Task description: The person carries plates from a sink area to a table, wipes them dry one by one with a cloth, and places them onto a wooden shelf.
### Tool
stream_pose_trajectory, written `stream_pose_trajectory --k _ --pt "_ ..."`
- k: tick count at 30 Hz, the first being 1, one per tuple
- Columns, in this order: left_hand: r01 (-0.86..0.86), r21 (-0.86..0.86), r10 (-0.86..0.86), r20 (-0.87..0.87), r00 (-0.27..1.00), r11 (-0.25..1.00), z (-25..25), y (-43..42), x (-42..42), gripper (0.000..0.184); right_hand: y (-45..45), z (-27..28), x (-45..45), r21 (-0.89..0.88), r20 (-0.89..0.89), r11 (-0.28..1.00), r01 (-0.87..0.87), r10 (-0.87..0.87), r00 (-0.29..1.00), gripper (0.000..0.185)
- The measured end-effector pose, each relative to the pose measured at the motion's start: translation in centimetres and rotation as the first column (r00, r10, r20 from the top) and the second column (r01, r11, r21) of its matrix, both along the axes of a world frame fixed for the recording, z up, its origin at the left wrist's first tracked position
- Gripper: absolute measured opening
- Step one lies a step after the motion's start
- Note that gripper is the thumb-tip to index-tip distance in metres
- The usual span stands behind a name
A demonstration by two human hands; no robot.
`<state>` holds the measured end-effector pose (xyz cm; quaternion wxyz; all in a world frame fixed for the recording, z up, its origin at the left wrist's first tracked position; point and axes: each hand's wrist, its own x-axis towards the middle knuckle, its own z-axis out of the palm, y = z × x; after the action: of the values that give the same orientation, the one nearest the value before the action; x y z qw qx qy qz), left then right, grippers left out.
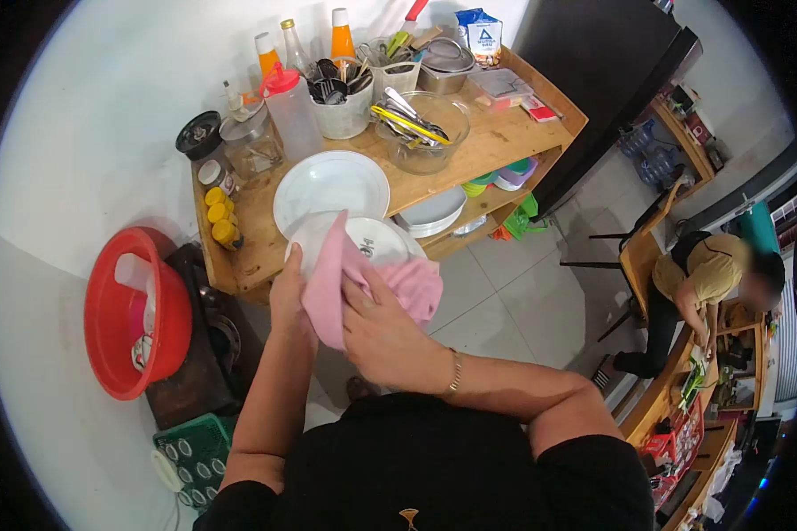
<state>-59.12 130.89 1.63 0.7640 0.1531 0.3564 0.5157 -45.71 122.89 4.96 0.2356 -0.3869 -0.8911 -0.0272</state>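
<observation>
My left hand grips the left edge of a white plate with a small dark mark on it. A pink cloth lies over the plate's near part and hangs down past its edge. My right hand is closed on the cloth and presses it against the plate. Another white plate lies on the wooden shelf top just beyond my hands. The plate's near edge is hidden by the cloth and my fingers.
The shelf holds a glass bowl of cutlery, a pitcher, jars and utensil holders. A red basin stands at left, above a green crate. At right, a person sits on a wooden chair.
</observation>
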Motion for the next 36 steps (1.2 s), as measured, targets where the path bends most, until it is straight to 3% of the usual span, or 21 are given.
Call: stream_pose_trajectory --k 2,5,6,7,8,10,11,13,14,16,17,20,22,23,25,26,27,29,33,35,36 --pt "-0.02 -0.032 0.017 -0.096 0.995 0.999 -0.2 -0.6 0.3 0.044 -2.4 -0.4 2.8 -0.071 0.077 0.994 -0.084 0.089 0.993 0.045" --pt "-0.016 0.064 0.018 -0.029 0.999 0.998 -0.8 -1.8 0.4 0.043 -3.9 -0.8 6.9 0.008 -0.173 0.99 -0.14 0.14 0.975 0.043" --pt "-0.028 0.113 0.036 -0.069 0.997 0.993 1.2 -2.4 0.7 0.042 -3.5 0.5 8.0 -0.136 -0.494 0.989 0.054 -0.115 0.862 0.033" --pt "-0.034 0.157 0.051 -0.108 0.993 0.987 3.2 -3.2 1.0 0.042 -3.2 1.3 8.9 -0.339 -0.705 0.923 0.183 -0.378 0.601 0.025" --pt "-0.049 0.208 0.052 -0.01 0.999 0.977 4.7 -3.4 1.6 0.041 -2.5 1.2 9.8 -0.332 -0.705 0.926 0.178 -0.369 0.605 0.025" --pt "-0.052 0.244 0.061 -0.028 0.998 0.968 5.6 -3.1 2.3 0.041 -1.0 0.2 11.3 -0.609 -0.726 0.791 0.063 -0.588 0.357 0.036" --pt "-0.046 0.279 0.062 -0.052 0.997 0.959 6.0 -2.9 2.5 0.04 -0.9 0.0 10.9 -0.599 -0.734 0.798 0.06 -0.578 0.357 0.036" --pt "-0.023 0.323 0.057 -0.098 0.994 0.946 6.8 -3.0 3.2 0.04 -1.3 -0.7 9.2 -0.187 -0.605 0.92 0.345 -0.385 0.697 0.058" --pt "0.007 0.354 0.046 -0.142 0.989 0.935 6.9 -3.2 3.6 0.04 -1.7 0.0 8.9 -0.188 -0.606 0.918 0.349 -0.388 0.694 0.058" --pt "0.037 0.346 0.025 -0.174 0.984 0.937 6.9 -3.5 4.1 0.037 -2.7 1.9 8.6 -0.003 -0.202 0.994 0.108 -0.106 0.974 0.068" --pt "0.062 0.34 0.009 -0.204 0.979 0.938 6.8 -3.7 4.3 0.034 -2.3 1.9 9.0 -0.006 -0.203 0.994 0.113 -0.112 0.973 0.068" --pt "0.065 0.455 0.073 -0.28 0.957 0.888 6.5 -4.4 5.1 0.029 1.6 1.0 11.3 -0.099 -0.445 0.869 0.484 -0.474 0.76 0.06" --pt "0.071 0.473 0.081 -0.293 0.953 0.878 6.3 -4.8 5.2 0.026 4.4 0.6 15.2 -0.766 -0.46 0.623 0.161 -0.705 0.54 0.056" --pt "0.08 0.486 0.083 -0.305 0.949 0.87 6.2 -5.1 5.3 0.023 4.0 0.7 15.0 -0.766 -0.46 0.622 0.161 -0.706 0.538 0.056" --pt "0.149 0.522 0.071 -0.377 0.923 0.84 6.1 -5.1 5.3 0.021 2.8 1.5 14.0 -0.574 -0.734 0.818 0.028 -0.53 0.425 0.055" --pt "0.219 0.539 0.059 -0.452 0.89 0.813 6.0 -5.4 5.3 0.018 2.0 2.8 13.4 -0.492 -0.699 0.865 0.097 -0.459 0.549 0.054" --pt "0.222 0.537 0.056 -0.453 0.89 0.814 6.1 -5.6 5.4 0.018 1.3 3.9 12.7 -0.494 -0.698 0.864 0.099 -0.462 0.547 0.054" --pt "0.486 0.509 -0.067 -0.638 0.767 0.71 6.5 -6.1 5.6 0.016 -0.2 5.2 11.5 -0.093 -0.171 0.972 0.217 -0.23 0.958 0.055" --pt "0.554 0.463 -0.17 -0.642 0.748 0.692 6.8 -6.9 6.1 0.017 0.1 5.6 12.8 -0.055 -0.143 0.989 0.134 -0.141 0.98 0.057" --pt "0.567 0.446 -0.155 -0.676 0.721 0.693 6.9 -7.7 6.8 0.017 1.1 3.1 14.6 -0.176 -0.348 0.978 0.11 -0.167 0.923 0.057" --pt "0.567 0.448 -0.155 -0.674 0.722 0.692 6.6 -8.0 7.3 0.017 0.6 2.2 15.2 -0.496 -0.677 0.866 -0.068 -0.337 0.654 0.059"
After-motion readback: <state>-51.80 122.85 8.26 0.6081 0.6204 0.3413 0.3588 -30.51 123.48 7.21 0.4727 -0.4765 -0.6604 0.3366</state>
